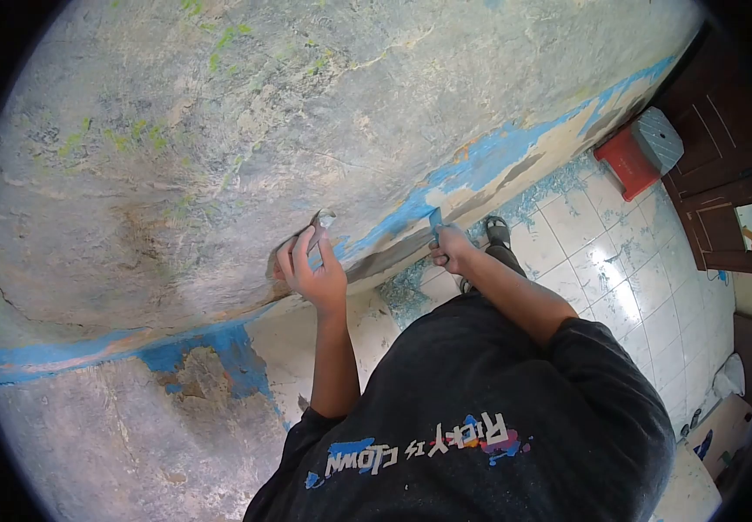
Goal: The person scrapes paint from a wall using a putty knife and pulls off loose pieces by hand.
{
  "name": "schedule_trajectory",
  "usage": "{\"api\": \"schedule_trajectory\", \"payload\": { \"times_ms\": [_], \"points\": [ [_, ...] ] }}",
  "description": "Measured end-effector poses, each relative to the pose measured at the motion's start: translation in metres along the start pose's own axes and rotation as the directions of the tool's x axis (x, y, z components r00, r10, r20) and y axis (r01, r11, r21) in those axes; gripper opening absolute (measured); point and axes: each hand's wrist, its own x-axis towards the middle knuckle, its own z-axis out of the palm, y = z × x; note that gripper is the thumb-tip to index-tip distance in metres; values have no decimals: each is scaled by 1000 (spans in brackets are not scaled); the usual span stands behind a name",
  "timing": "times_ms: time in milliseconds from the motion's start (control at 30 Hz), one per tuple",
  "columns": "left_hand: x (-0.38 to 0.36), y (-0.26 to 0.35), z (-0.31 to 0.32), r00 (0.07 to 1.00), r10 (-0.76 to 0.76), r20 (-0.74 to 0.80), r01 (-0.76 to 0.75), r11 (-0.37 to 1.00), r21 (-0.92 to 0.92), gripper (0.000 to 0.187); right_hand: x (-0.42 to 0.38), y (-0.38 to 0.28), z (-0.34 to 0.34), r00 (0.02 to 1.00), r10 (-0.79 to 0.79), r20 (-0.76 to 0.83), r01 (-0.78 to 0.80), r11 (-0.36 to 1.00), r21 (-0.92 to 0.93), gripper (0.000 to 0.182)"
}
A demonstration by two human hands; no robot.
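On the grey, scraped wall (219, 130), my left hand (313, 270) is raised with bent fingers closed round a small scraper (316, 231), its end against the plaster. Lower along the wall, to the right, my right hand (453, 250) is wrapped round a scraper (435, 219). That blade meets the strip of blue paint (480, 165) near the wall's foot. Parts of both tools are hidden by my fingers.
Paint flakes (406, 296) lie over the white tiled floor (559, 252) by the wall and my sandalled foot (497, 232). A red and grey stool (628, 165) stands beside a dark wooden cabinet (715, 130) at the right. Blue paint (241, 348) remains on the lower-left wall.
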Motion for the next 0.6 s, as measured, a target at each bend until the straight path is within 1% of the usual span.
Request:
{"api": "schedule_trajectory", "payload": {
  "times_ms": [67, 167, 267, 367, 433, 467, 533, 567, 600],
  "points": [
    [5, -3, 4, 1000, 19, -8, -19, 1000, -12, 25, 5, -3, 2, 999, 32, 14, -32, 999, 44, 10],
    [-1, -5, -1, 1000, 24, -2, -24, 1000, 1, 24, -11, 0, 9, 996, 24, 81, -31, 996, 85, 14],
    [1, -3, 2, 999, 42, -16, -42, 999, 25, 24, 39, 12, -21, 999, 26, 33, -28, 998, 60, 17],
    [5, -10, 2, 996, 84, -14, -83, 995, 54, 23, -16, -8, 17, 1000, 27, 13, -28, 998, 61, 11],
    [2, -8, -1, 998, 67, 15, -68, 996, 51, 23, -19, 2, 18, 1000, 21, -3, -21, 998, 53, 13],
    [0, -7, 1, 999, 49, 1, -49, 998, 29, 23, -19, -3, 17, 1000, 2, -12, -2, 999, 43, 13],
    [0, -6, 4, 999, 18, -34, -18, 1000, -19, 22, 24, 3, -10, 997, -7, -77, 10, 999, 34, 14],
    [0, -6, 4, 999, 36, -25, -36, 999, -5, 22, 42, 6, -26, 994, -11, -106, 14, 999, 29, 14],
    [0, -7, 3, 999, 50, -20, -49, 999, 14, 23, 46, 2, -37, 995, -12, -101, 11, 1000, -9, 15]
  ]
}}
